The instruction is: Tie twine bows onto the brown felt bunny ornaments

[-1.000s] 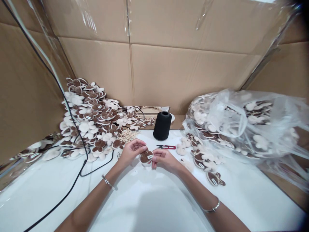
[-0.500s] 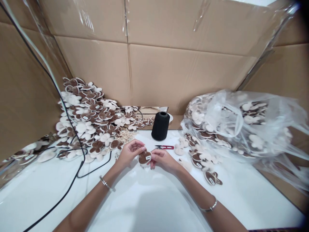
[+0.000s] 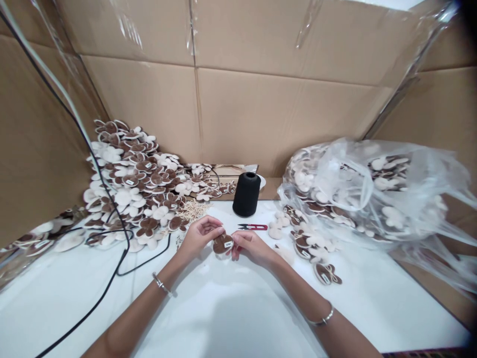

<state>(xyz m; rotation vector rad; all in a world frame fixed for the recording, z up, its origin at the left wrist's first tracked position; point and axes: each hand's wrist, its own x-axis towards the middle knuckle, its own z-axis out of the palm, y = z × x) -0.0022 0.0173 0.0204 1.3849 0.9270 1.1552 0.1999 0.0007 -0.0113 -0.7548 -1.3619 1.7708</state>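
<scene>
Where left hand (image 3: 199, 236) meets right hand (image 3: 252, 247), brown plush piece (image 3: 222, 244), white label (image 3: 227, 244)

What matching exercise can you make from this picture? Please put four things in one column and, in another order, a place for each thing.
Things:
1. black thread cone
2. red-handled thread snips
3. clear plastic bag
4. brown-and-cream piece

Places:
A. held between the left hand and the right hand
B. lying flat on the white table, just beyond the right hand
C. standing upright near the table's far edge
D. at the right side, holding many similar pieces

Pairs: 1-C, 2-B, 3-D, 4-A.
</scene>
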